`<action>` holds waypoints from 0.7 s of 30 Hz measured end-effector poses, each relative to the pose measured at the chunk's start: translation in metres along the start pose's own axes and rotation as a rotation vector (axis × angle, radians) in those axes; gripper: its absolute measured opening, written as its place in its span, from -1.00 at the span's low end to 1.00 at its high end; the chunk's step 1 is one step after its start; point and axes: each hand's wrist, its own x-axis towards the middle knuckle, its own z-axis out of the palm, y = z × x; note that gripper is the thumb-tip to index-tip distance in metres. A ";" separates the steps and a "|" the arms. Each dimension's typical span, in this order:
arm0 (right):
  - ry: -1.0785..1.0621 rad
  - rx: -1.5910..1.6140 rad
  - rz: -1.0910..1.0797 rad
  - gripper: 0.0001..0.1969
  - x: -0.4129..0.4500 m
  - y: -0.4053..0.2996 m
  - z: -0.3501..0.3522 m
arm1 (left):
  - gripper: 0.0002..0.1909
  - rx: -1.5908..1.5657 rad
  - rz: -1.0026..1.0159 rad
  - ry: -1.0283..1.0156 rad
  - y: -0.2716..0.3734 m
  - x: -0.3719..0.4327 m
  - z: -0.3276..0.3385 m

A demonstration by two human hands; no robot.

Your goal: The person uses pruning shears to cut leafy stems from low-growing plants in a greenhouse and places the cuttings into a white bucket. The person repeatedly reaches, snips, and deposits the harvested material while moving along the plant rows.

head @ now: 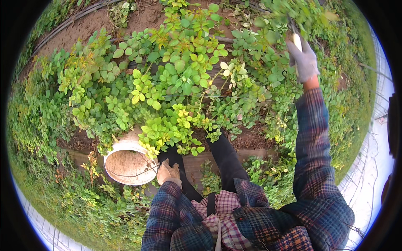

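Note:
My right hand (304, 59), in a pale grey glove, is stretched out to the upper right. It grips pruning shears (296, 42) with a whitish handle. Their dark blades point up into blurred green leaves, and whether they touch a stem cannot be made out. Low at the left of my legs, my left hand (169, 172), in a tan glove, holds the thin wire handle of a white plastic bucket (130, 146). The bucket's mouth faces me, and its inner wall is stained brown. Leaves hang over part of its outer side.
Leafy rose bushes (182, 67) fill the bed before me. A thin wire (220, 96) runs across them. Bare soil (94, 26) and dark hoses (59, 28) lie beyond. My legs (224, 157) stand among plants by a wooden board (196, 166). White sheeting (361, 200) shows at the right.

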 end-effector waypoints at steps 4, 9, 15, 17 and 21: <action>0.008 -0.488 -0.147 -0.39 0.066 -0.010 0.060 | -0.47 0.097 -0.032 -0.027 -0.001 0.003 0.000; -0.252 -0.373 -0.007 -0.36 0.026 0.033 0.051 | -0.51 0.114 0.017 0.007 -0.009 0.004 0.003; -0.576 -0.935 0.362 -0.45 -0.025 0.106 0.084 | -0.53 0.040 0.054 0.035 -0.018 0.009 0.007; -0.843 -1.042 0.369 -0.59 -0.036 0.107 0.111 | -0.53 0.037 0.075 0.053 -0.020 0.011 0.009; -1.317 -1.263 0.070 -0.62 -0.110 0.086 0.160 | -0.56 0.037 0.050 -0.007 -0.025 0.019 0.017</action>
